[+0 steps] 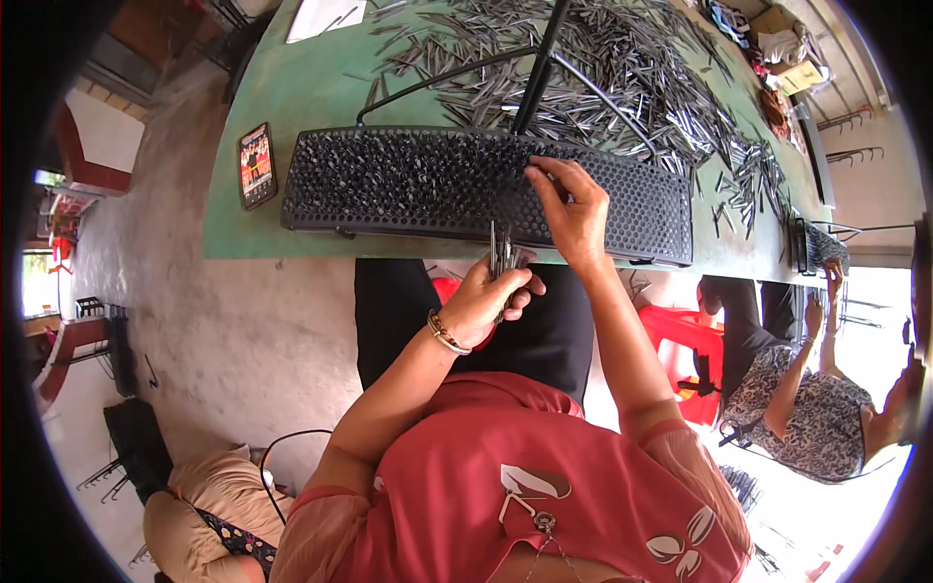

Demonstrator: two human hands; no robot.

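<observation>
My left hand point(493, 294) is closed round a small bundle of thin, dark metal strips point(501, 255), whose ends stick up above the fingers. Just above it my right hand point(575, 202) reaches over a long black perforated rack point(632, 207), thumb and forefinger pinched close to its holes. Whatever may be between those fingertips is too small to make out. Many strip ends point(398, 175) stand in the holes across the left and middle of the rack, while bare holes show on its right. Black metal bars point(539, 83) rise behind the rack.
A large heap of loose metal strips point(622, 63) covers the green table point(321, 78) beyond the rack. A phone point(258, 167) lies left of the rack. To the right, another person point(807, 408) works at a similar rack point(821, 248). A red stool point(685, 340) stands between us.
</observation>
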